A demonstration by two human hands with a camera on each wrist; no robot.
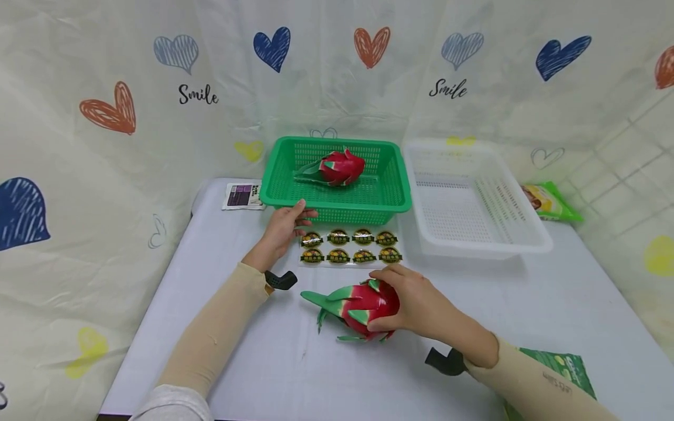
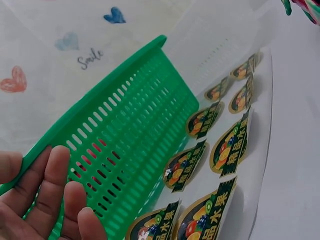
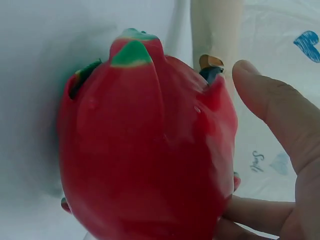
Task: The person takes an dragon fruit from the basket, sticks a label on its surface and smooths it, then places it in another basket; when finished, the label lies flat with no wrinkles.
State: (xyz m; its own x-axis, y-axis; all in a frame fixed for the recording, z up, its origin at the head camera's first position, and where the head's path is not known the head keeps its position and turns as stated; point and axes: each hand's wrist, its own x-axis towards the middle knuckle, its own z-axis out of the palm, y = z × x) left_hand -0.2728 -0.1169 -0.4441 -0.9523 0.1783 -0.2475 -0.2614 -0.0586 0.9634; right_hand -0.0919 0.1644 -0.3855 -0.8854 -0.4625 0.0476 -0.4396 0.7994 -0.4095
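My left hand [image 1: 284,229] grips the near rim of the green basket [image 1: 337,211] at its left corner. In the left wrist view its thumb [image 2: 9,167] lies over the rim, with the fingers underneath. A red dragon fruit [image 1: 341,168] with green leaf tips lies inside that basket. On the table below, my right hand [image 1: 416,301] holds a second dragon fruit [image 1: 363,307] by its rounded end, thumb on the near side, fingers on the far side. Its green leaves point left. The right wrist view is largely filled by this red fruit [image 3: 145,150].
A sheet of oval fruit stickers [image 1: 350,247] lies in front of the green basket. The white basket [image 1: 489,248] stands to its right, a yellow-green packet [image 1: 553,202] beyond. A small white-and-purple packet [image 1: 244,196] lies left. The right forearm partly covers a green bag [image 1: 568,368].
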